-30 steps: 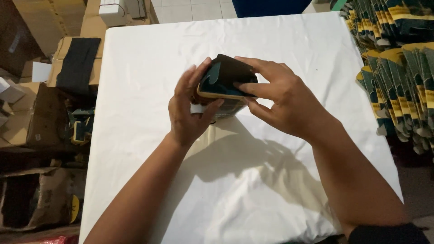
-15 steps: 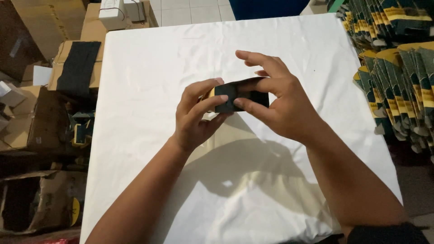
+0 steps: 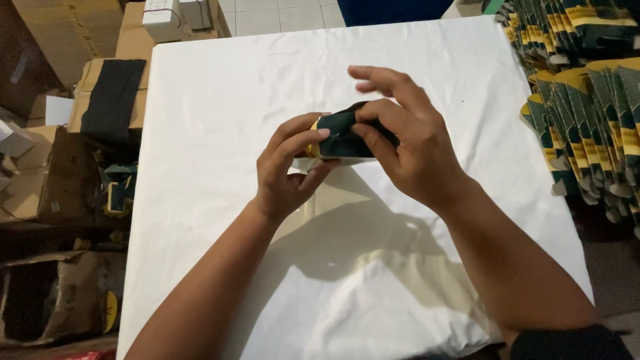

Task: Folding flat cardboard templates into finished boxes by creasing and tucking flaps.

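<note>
White-covered bench [image 3: 220, 100] fills the view, flat green-and-yellow carton blanks [image 3: 587, 87] stacked along its right edge, brown cardboard boxes [image 3: 47, 180] off to the left. Centre stage, above the cloth: a small dark green carton [image 3: 343, 137] with a yellow edge, long axis running left to right, yellow end pointing left. Left hand [image 3: 287, 173] pinches that left end, thumb under, fingers on top. Right hand [image 3: 407, 140] clamps the right end, two fingers lifted free
</note>
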